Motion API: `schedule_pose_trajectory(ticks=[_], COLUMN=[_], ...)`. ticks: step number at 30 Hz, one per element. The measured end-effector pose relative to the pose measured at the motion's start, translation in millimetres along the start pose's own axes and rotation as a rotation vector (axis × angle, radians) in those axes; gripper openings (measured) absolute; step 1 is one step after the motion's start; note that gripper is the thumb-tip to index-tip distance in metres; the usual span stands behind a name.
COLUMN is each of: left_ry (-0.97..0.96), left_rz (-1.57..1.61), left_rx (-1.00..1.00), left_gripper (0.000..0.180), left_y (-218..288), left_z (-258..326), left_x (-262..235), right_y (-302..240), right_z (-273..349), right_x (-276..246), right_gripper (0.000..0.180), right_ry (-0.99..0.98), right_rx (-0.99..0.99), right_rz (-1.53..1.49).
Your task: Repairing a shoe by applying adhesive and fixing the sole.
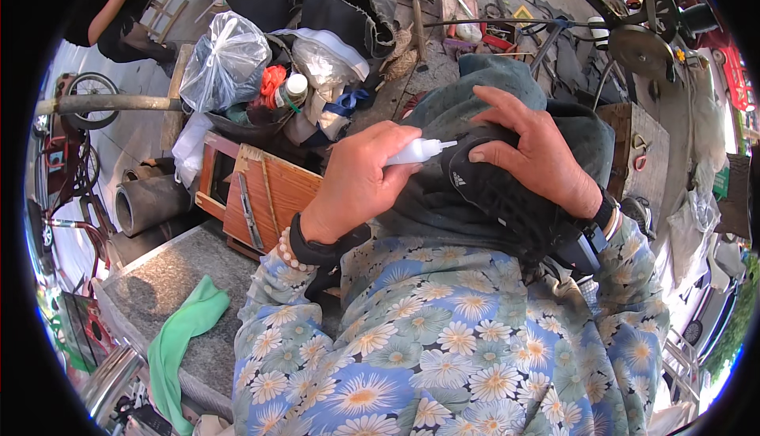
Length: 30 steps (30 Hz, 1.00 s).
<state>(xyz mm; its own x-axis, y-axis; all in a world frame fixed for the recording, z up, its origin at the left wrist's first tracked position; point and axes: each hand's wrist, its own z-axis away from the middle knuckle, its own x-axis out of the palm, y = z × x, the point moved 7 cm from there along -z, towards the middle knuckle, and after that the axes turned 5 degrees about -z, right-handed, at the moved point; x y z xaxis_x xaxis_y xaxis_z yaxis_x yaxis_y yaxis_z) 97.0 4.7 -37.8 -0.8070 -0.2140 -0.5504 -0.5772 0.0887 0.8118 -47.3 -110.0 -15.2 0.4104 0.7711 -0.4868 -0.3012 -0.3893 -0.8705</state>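
Between the thumb and fingers of my left hand (356,171) is a small white glue bottle (416,151), its thin nozzle pointing right toward the edge of a black shoe (484,184). The shoe lies over my lap on a dark green cloth (491,80). My right hand (546,155) grips the shoe's upper end, thumb on the near side and the index finger arched above it. Whether the nozzle touches the shoe I cannot tell. The far part of the shoe blends into dark cloth.
A wooden box (273,195) stands left of my lap, near a green cloth strip (186,341) on a stone slab (158,286). Bags (226,60) and rolled sheets (154,205) lie beyond. A hammer (418,32) lies ahead; a machine wheel (641,50) rises at far right.
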Motion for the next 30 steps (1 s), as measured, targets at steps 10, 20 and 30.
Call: schedule_pose_trajectory(ticks=[10,20,30], left_ry=[0.023,0.029,0.325], left_rz=[-0.047,-0.099,0.315], left_rx=[-0.039,-0.003,-0.139], left_gripper=[0.036,0.032,0.022], left_y=[9.1,14.2,-68.1], left_z=[6.7,6.5,-22.4], left_x=[-4.4,-5.7,-47.3], right_y=[-12.1,-15.3,35.1], right_z=[4.4,2.7,-4.8], right_x=[2.7,3.6,-4.7], right_gripper=[0.063,0.067,0.073], right_ry=[0.020,0.050,-0.004], right_rx=[0.001,-0.022,0.189], right_rz=[0.075,0.149,-0.245])
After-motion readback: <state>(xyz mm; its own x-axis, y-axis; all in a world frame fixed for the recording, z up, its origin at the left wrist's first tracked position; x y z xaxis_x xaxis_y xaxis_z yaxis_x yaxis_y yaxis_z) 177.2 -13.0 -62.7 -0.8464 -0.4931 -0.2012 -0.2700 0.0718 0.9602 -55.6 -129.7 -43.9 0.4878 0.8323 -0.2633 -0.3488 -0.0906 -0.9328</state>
